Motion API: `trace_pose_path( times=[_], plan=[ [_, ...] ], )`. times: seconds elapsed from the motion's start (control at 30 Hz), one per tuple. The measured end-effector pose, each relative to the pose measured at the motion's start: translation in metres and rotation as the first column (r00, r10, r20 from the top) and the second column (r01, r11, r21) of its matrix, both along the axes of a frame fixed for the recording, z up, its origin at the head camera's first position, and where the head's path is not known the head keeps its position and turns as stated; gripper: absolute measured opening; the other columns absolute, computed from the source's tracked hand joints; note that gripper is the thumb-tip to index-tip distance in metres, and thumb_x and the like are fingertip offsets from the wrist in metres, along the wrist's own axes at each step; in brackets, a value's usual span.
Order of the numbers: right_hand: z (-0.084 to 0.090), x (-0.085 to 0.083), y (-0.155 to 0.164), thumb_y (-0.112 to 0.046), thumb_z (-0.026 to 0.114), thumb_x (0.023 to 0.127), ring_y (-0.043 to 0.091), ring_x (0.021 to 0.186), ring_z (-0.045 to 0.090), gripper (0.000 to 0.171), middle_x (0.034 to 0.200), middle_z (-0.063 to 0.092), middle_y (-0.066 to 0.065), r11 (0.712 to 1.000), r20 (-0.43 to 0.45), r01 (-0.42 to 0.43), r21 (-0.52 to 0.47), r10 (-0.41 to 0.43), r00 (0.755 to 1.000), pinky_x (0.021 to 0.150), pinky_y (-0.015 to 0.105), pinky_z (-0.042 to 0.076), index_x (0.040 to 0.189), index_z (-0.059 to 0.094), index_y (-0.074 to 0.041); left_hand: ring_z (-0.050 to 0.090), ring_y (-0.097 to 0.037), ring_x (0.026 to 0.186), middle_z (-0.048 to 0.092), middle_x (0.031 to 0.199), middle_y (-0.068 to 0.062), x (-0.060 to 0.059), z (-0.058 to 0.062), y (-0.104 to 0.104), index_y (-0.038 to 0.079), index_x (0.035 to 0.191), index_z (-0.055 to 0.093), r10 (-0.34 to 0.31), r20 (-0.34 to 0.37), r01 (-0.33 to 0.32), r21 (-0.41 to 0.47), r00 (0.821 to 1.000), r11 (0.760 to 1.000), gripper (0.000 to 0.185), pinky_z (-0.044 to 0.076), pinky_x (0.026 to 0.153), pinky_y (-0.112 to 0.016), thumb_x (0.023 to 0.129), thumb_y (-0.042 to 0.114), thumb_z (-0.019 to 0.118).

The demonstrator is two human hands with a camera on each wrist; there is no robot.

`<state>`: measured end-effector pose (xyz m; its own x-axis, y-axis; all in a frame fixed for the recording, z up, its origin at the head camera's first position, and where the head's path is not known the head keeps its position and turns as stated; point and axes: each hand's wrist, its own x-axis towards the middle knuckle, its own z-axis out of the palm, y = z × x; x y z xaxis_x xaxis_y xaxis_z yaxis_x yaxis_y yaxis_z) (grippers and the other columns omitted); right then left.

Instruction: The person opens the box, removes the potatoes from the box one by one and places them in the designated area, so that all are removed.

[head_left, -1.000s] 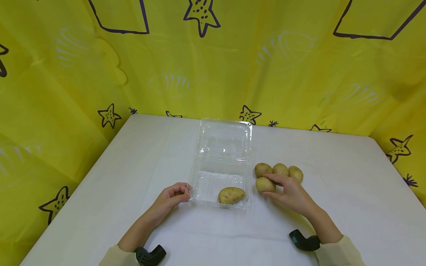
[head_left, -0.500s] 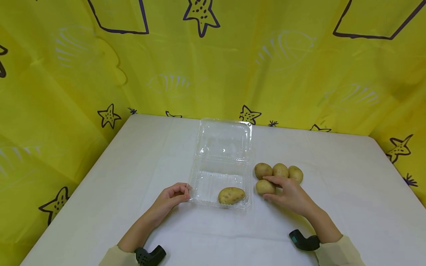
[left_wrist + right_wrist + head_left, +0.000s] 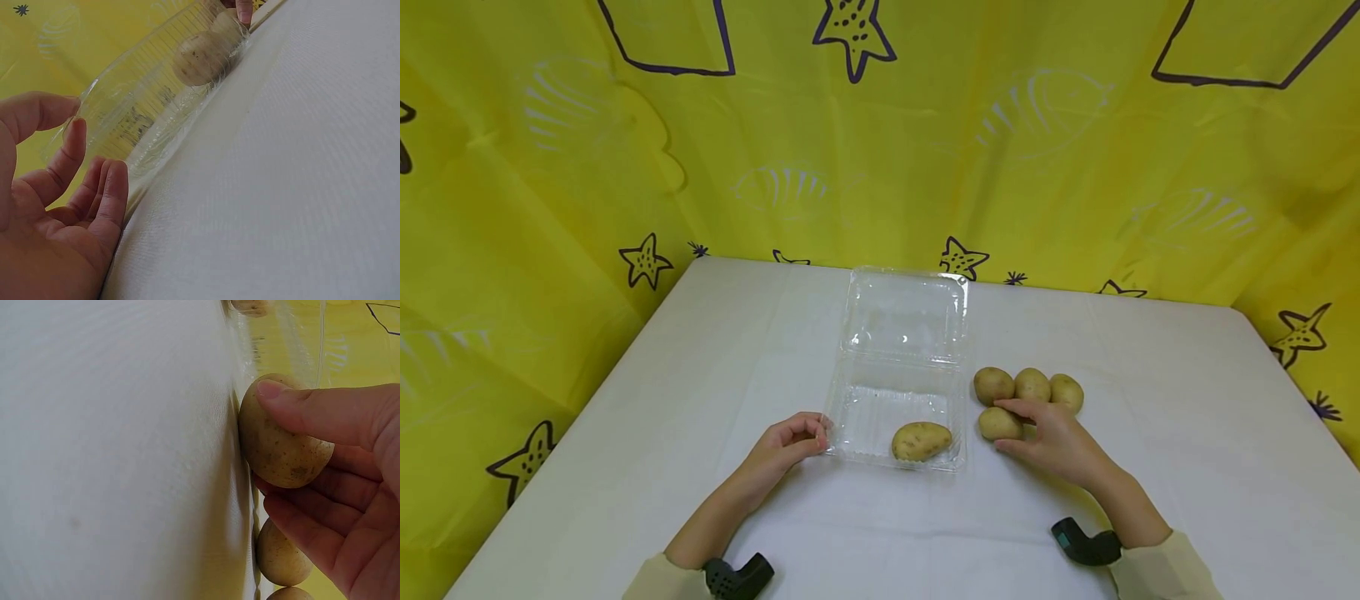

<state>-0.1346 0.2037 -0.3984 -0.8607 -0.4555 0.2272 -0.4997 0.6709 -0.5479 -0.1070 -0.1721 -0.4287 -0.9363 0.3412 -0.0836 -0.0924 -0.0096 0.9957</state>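
A clear plastic clamshell container lies open on the table, its lid folded back toward the far side. One potato rests in the base's near right corner. My left hand pinches the container's near left edge between thumb and index finger, the other fingers loosely bent, as the left wrist view shows. To the right of the container, my right hand grips another potato between thumb and fingers, and that potato sits on the table. Just behind it three potatoes stand in a row.
A white cloth covers the table. Yellow curtain with sea drawings hangs along the back and sides. Black devices are worn on the left wrist and right wrist.
The potato in my right hand has shifted very slightly toward the near side and right, with the fingers moving along. My left hand and the container have stayed put.
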Motion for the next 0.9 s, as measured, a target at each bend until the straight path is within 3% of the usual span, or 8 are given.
trace_pose_path(
  times=[0.27, 0.9],
  plan=[
    [0.0, -0.0003, 0.0, -0.014, 0.08, 0.07, 0.023, 0.094, 0.06, 0.045, 0.104, 0.064, 0.008, 1.0, 0.033, 0.007, -0.003, -0.006, 0.999, 0.077, 0.04, 0.049, 0.109, 0.063, 0.002, 0.043, -0.026, 0.108, 0.046, 0.112, -0.015, -0.0004, 0.0004, 0.0003, -0.002, 0.09, 0.054, -0.012, -0.019, 0.012, -0.004, 1.0, 1.0, 0.013, 0.04, 0.087, -0.022, 0.089, 0.011, 0.058],
    [0.0034, 0.0007, -0.0005, -0.015, 0.082, 0.068, 0.028, 0.095, 0.06, 0.05, 0.106, 0.063, 0.011, 0.999, 0.062, 0.032, -0.021, -0.031, 0.998, 0.078, 0.042, 0.048, 0.11, 0.062, 0.004, 0.042, -0.025, 0.11, 0.046, 0.114, -0.014, -0.0003, 0.0015, 0.0008, -0.002, 0.089, 0.055, 0.0, -0.016, 0.0, -0.004, 1.0, 1.0, 0.015, 0.039, 0.088, -0.022, 0.087, 0.011, 0.06]
  ],
)
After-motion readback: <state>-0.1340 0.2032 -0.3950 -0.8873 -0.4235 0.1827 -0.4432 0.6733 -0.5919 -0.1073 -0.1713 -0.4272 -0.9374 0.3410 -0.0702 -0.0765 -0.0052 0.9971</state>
